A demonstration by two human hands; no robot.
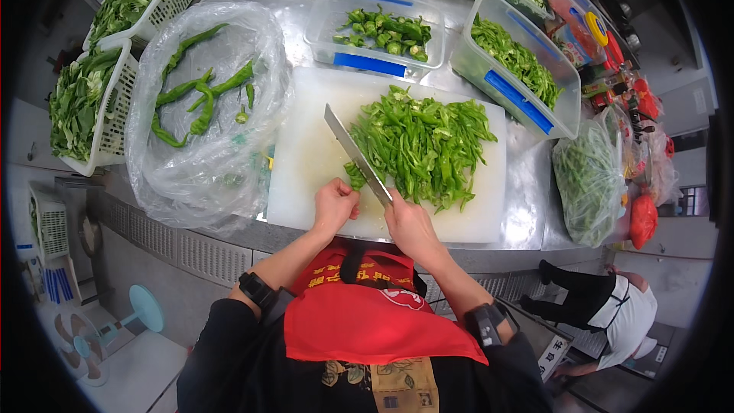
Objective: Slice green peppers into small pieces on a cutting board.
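On the white cutting board (pixel 301 155), my right hand (pixel 410 223) grips a kitchen knife (pixel 356 153) by the handle, with the blade slanting away to the upper left. My left hand (pixel 335 206) pinches a piece of green pepper (pixel 354 175) beside the blade's left face. A wide heap of sliced green peppers (pixel 424 146) covers the board right of the knife. Several whole green peppers (pixel 203 106) lie in an open clear plastic bag (pixel 200 192) to the left. Behind the board, a clear plastic container (pixel 321 23) holds pepper stem ends (pixel 390 34).
A second container (pixel 487 60) with sliced peppers stands at the back right. White baskets (pixel 114 106) of leafy greens are at the far left. A bag of green vegetables (pixel 588 183) sits right. A person (pixel 622 304) bends behind me at the right; a fan (pixel 86 347) stands left.
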